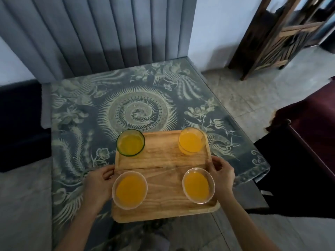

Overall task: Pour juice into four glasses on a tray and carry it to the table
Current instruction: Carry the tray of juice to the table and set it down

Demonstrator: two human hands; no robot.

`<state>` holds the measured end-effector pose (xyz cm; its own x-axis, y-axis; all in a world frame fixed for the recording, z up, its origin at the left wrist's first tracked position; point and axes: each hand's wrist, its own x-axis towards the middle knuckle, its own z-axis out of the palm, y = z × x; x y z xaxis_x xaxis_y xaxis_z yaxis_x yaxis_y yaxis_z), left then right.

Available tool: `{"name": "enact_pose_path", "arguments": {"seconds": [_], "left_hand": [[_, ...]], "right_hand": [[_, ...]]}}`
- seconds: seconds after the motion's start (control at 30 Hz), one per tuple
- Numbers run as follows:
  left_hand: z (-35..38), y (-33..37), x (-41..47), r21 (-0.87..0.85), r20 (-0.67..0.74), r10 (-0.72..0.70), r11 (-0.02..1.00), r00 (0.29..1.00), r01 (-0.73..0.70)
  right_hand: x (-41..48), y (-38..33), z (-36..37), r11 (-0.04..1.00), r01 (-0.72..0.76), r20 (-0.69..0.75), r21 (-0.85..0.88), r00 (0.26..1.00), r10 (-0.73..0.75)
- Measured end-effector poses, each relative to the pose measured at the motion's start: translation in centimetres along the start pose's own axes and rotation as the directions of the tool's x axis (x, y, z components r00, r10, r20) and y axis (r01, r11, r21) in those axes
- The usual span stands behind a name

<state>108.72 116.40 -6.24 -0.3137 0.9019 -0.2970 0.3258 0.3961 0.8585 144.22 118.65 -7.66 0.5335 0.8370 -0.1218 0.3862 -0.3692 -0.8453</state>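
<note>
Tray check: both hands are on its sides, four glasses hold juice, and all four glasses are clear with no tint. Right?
Not quite. The head view shows the far-left glass has a green tint; the other three are clear. The rest holds: left hand and right hand grip the tray sides, and all four hold juice.

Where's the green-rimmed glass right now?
In the head view, the green-rimmed glass stands on the wooden tray's far left corner, across from the far right glass.
</note>
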Motion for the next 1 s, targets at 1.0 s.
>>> {"name": "enact_pose_path", "arguments": {"seconds": [1.0], "left_hand": [[6.9,-4.7,4.1,0.141,-0.313,-0.141,0.971,0.939,0.193]], "right_hand": [[11.9,5.5,11.7,0.980,0.149,0.301,-0.132,0.948,-0.104]]}}
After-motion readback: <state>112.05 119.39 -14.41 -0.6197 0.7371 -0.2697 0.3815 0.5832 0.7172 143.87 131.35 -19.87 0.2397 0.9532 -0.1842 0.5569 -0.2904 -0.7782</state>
